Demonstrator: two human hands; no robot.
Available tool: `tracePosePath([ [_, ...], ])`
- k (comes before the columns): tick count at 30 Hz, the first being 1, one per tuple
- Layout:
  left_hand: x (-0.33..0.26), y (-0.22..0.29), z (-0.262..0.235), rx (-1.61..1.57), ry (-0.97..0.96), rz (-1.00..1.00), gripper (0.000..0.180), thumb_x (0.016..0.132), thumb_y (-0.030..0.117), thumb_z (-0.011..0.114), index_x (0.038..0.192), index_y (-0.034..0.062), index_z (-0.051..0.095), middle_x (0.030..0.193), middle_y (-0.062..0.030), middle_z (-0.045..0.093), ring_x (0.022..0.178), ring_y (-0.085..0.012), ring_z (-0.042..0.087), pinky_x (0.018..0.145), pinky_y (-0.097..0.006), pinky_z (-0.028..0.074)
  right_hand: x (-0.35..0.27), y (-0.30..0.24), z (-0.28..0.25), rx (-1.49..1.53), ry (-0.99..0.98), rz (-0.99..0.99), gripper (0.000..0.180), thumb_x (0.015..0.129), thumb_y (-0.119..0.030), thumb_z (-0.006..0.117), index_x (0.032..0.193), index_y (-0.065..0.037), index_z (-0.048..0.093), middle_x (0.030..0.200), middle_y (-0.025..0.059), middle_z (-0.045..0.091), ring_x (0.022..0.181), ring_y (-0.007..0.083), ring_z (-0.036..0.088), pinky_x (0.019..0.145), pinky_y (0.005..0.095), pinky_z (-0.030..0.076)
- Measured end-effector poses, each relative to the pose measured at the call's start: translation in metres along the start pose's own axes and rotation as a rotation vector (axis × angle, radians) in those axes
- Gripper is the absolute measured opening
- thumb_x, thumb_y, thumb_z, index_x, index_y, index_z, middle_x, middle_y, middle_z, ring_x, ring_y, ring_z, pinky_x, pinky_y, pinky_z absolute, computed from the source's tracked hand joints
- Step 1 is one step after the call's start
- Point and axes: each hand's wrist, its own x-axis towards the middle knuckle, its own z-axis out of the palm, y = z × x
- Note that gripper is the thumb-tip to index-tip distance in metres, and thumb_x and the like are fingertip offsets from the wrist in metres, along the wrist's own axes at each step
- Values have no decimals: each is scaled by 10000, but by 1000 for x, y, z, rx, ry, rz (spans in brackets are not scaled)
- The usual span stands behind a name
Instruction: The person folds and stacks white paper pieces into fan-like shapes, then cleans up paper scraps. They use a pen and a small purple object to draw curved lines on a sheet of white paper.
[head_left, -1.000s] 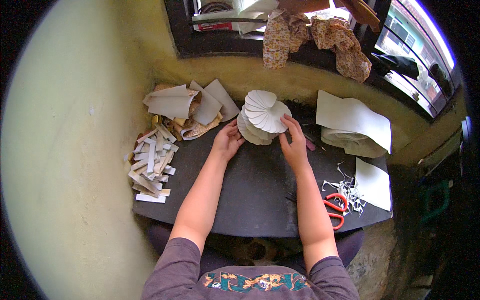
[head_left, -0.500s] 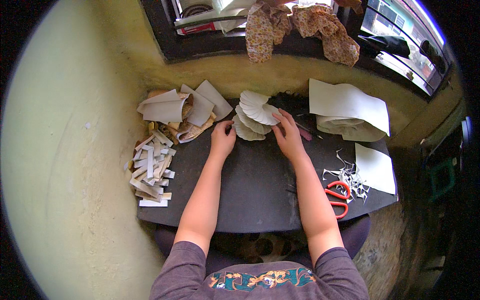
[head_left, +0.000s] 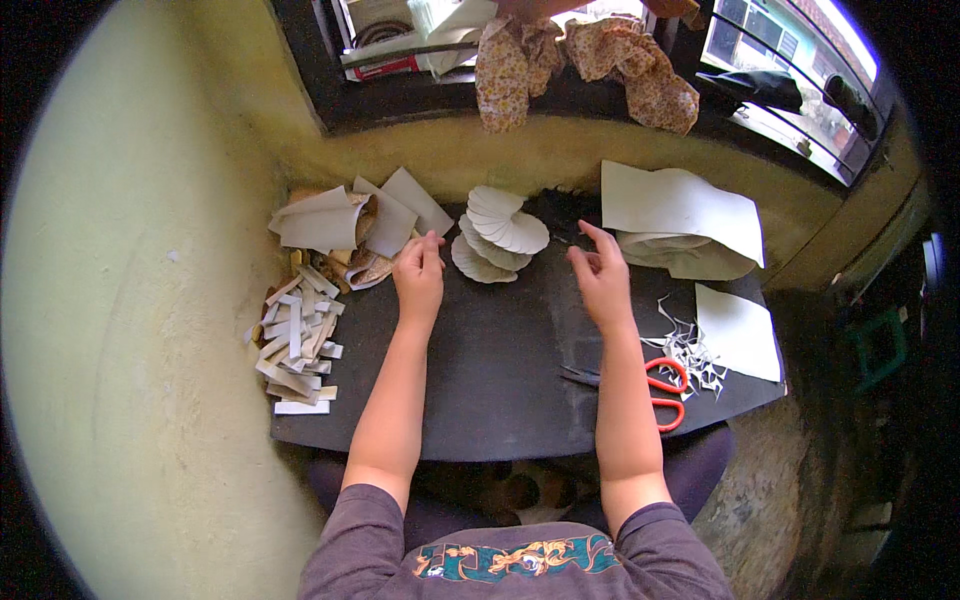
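Fanned white discs (head_left: pixel 508 228) on black table (head_left: pixel 500 370), between our left hand (head_left: pixel 418 280) (fingers loosely bent, unclosed) and right hand (head_left: pixel 604 283) (fingers parted).

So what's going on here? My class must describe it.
Someone's left hand and right hand are either side of a fanned stack of white discs on a black table, not touching it and seemingly empty. Red-handled scissors lie partly hidden by the right forearm, near thin scraps; a pile of strips sits on the left.
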Motion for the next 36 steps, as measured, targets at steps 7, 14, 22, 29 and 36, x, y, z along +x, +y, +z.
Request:
tracePosePath([
  [7,-47,67,27,-231,-309,-6,232,957,170,501,967,-28,620,783,-64,650,709,-96,588,657,-233,459,-35,-42,-66,227,-158,-17,278,956,-201,518,1082,11,647,897,92,688,756,130,626,701,261,497],
  [14,-107,115,67,32,-782,-94,299,936,212,556,748,-8,635,643,-79,647,551,-91,586,562,-261,502,-82,-33,-167,82,-140,217,316,985,-219,443,1186,-21,586,904,92,663,778,140,618,717,274,490],
  [22,-147,126,135,65,-836,231,228,866,89,564,1076,8,599,1031,-153,629,973,-255,615,844,-338,479,-115,62,-221,-48,233,341,285,880,-152,575,1134,-34,625,927,136,683,812,163,634,707,302,500],
  [29,-160,140,163,328,-962,285,287,814,186,636,1056,37,597,1040,-149,576,1006,-307,567,887,-387,458,-120,83,-247,-198,247,273,302,853,-164,597,1128,-41,629,938,149,680,857,225,652,754,340,498],
  [36,-177,138,163,412,-1099,319,289,765,230,667,1002,68,626,1189,-117,504,1162,-305,452,932,-430,415,-128,74,-245,-335,113,242,287,808,-104,620,1088,-40,625,1060,153,622,1017,288,595,891,368,454],
])
